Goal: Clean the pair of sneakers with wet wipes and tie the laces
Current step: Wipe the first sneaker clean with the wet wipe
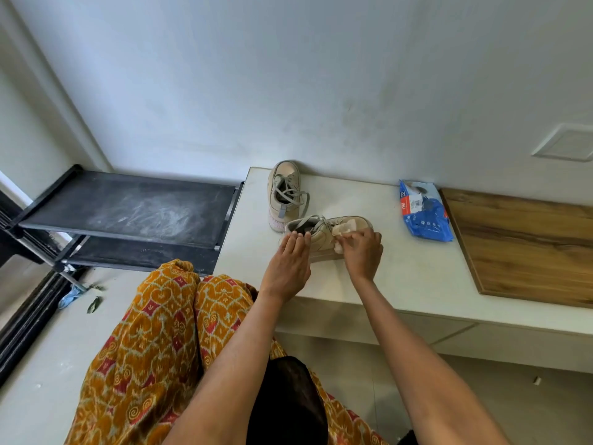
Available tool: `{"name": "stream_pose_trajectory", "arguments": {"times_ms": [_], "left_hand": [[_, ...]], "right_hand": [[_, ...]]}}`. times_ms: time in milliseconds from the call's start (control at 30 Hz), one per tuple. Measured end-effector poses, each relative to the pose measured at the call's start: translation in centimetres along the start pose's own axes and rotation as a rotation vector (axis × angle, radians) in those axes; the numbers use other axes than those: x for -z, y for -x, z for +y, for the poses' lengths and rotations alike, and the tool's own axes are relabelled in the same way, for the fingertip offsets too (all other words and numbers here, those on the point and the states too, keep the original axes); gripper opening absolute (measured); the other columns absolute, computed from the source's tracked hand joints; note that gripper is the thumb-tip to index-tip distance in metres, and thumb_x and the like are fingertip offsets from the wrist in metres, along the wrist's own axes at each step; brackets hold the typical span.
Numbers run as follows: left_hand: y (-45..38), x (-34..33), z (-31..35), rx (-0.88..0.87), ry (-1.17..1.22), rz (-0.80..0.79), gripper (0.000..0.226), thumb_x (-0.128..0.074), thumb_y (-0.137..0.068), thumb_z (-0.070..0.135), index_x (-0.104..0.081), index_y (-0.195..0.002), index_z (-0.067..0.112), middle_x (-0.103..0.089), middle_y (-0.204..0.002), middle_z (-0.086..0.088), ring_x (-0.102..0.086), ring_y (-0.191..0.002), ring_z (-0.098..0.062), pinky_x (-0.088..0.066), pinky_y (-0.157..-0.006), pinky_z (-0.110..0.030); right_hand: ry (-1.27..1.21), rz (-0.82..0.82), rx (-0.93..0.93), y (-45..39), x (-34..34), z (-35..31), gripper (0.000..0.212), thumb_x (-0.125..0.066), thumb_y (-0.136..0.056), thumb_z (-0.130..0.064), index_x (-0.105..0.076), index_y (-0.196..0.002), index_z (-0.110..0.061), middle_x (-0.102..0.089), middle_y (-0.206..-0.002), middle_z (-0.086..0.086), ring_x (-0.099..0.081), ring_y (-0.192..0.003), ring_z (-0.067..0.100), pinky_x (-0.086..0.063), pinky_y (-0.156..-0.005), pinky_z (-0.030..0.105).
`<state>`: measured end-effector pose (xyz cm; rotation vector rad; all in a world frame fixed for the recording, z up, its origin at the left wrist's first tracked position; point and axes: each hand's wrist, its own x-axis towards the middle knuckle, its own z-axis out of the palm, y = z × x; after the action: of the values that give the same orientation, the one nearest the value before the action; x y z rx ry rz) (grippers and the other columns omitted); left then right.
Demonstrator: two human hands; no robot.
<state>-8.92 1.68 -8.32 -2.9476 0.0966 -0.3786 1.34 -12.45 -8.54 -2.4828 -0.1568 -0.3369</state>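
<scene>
Two beige sneakers with grey laces sit on a low white bench (401, 277). The near sneaker (324, 234) lies sideways, toe to the right. My left hand (288, 261) rests on its heel, fingers straight over the collar. My right hand (361, 252) pinches a crumpled white wet wipe (343, 231) against the sneaker's side near the laces. The far sneaker (285, 194) stands by the wall, toe away from me, laces loose and untied.
A blue wet-wipe pack (423, 213) lies to the right of the sneakers. A wooden board (526, 245) covers the bench's right end. A dusty black shoe rack (128, 210) stands left of the bench. My patterned orange clothing (154, 348) fills the foreground.
</scene>
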Motion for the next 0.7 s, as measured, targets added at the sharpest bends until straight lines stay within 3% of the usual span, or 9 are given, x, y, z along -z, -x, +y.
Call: {"name": "stream_pose_trajectory", "arguments": {"times_ms": [133,333,467,567,700], "left_hand": [[-0.1,-0.4,0.0,0.004,0.013,0.018,0.061,-0.028,-0.088,0.031,-0.043,-0.134,-0.005,-0.055,-0.127,-0.020,-0.052,-0.120,-0.033,-0.033,-0.109,-0.041],[-0.3,-0.2,0.0,0.007,0.026,0.045,0.060,-0.040,-0.086,0.031,-0.045,-0.134,-0.003,-0.056,-0.124,-0.018,-0.052,-0.118,-0.032,-0.033,-0.109,-0.040],[-0.3,-0.2,0.5,0.042,0.053,0.034,0.061,-0.026,-0.088,0.031,-0.036,-0.138,-0.004,-0.054,-0.126,-0.021,-0.049,-0.119,-0.035,-0.034,-0.110,-0.044],[-0.4,-0.4,0.7,0.069,0.096,0.026,0.062,-0.023,-0.089,0.032,-0.026,-0.140,-0.002,-0.052,-0.128,-0.022,-0.048,-0.121,-0.037,-0.036,-0.108,-0.046],[-0.4,-0.5,0.5,0.054,0.088,0.029,0.063,-0.023,-0.089,0.033,-0.031,-0.141,-0.001,-0.051,-0.128,-0.021,-0.048,-0.121,-0.037,-0.035,-0.109,-0.046]], "right_hand": [[-0.088,0.059,0.091,1.0,-0.1,-1.6,0.019,-0.072,-0.080,-0.030,-0.074,-0.089,-0.013,-0.063,-0.103,0.002,-0.048,-0.107,0.025,-0.040,-0.084,0.037],[0.078,0.019,0.001,0.1,0.2,1.4,0.022,-0.068,-0.082,-0.032,-0.071,-0.095,-0.014,-0.064,-0.113,0.003,-0.049,-0.109,0.026,-0.036,-0.092,0.038],[-0.134,-0.110,-0.013,-1.9,-0.2,-1.0,0.019,-0.061,-0.090,-0.030,-0.065,-0.094,-0.012,-0.066,-0.100,0.006,-0.059,-0.094,0.023,-0.043,-0.070,0.028],[-0.184,-0.111,0.070,-0.9,-0.7,-0.9,0.014,-0.059,-0.091,-0.024,-0.063,-0.097,-0.012,-0.068,-0.095,0.006,-0.061,-0.089,0.022,-0.048,-0.068,0.032],[0.117,-0.042,0.167,-1.3,0.6,2.2,0.016,-0.059,-0.089,-0.014,-0.067,-0.104,-0.011,-0.069,-0.100,0.011,-0.056,-0.094,0.030,-0.044,-0.073,0.037]]}}
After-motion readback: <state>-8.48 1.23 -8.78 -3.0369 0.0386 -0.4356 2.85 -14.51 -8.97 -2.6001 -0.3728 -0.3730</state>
